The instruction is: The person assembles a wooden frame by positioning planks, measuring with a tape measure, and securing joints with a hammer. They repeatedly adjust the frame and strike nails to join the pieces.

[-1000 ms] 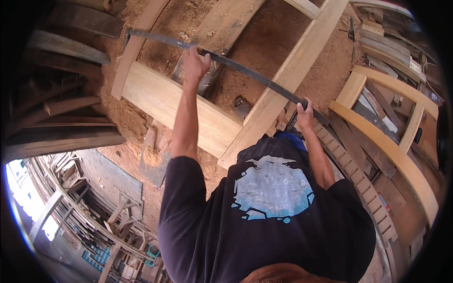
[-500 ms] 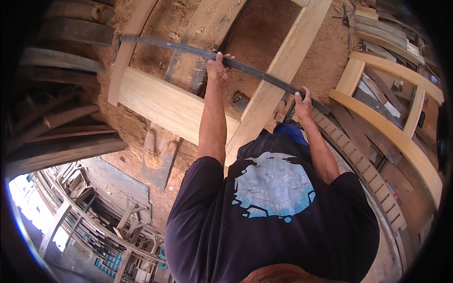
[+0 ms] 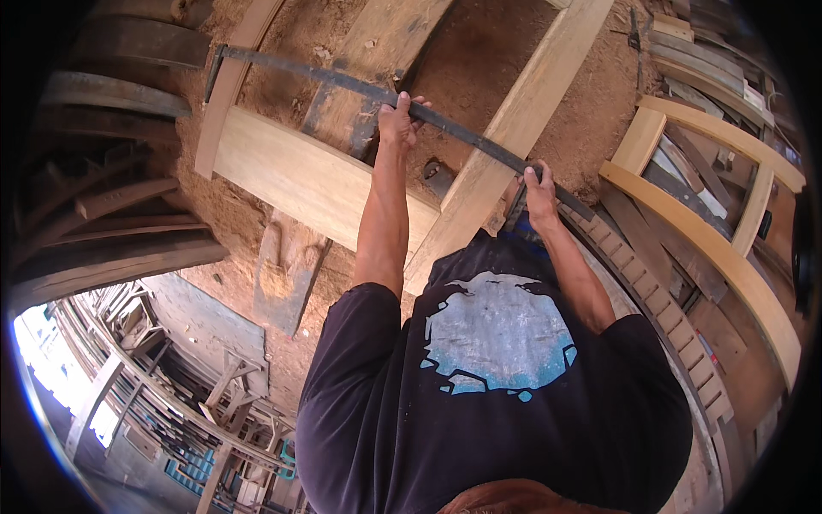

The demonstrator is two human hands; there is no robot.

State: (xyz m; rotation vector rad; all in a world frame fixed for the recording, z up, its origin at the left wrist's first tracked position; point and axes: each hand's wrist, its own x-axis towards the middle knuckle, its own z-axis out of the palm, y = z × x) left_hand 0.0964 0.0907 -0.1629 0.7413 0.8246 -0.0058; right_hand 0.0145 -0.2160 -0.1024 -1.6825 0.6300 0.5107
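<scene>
A long dark metal bar clamp [image 3: 476, 140] lies slantwise across a pale wooden frame, from upper left down to the right. My left hand [image 3: 397, 124] closes around the middle of its bar. Nearer to me, my right hand [image 3: 540, 195] grips the bar's right part beside the frame's right rail [image 3: 524, 107]; its fingers are partly hidden. At the far left end, the clamp's jaw [image 3: 212, 79] hangs past the outer side of the curved left rail [image 3: 224, 116]. A wide crosspiece [image 3: 300, 163] joins the two rails.
Grey planks [image 3: 385, 43] lie under the frame on sawdust-covered ground. Stacked dark boards [image 3: 128, 248] stand at the left. To the right are another pale wooden frame [image 3: 685, 193] and a notched wooden strip [image 3: 634, 270]. Stools and timber fill the lower left.
The clamp's left end has turned and moved slightly upward, so its jaw now shows more beyond the left rail. My right hand has shifted a little left, still gripping the bar.
</scene>
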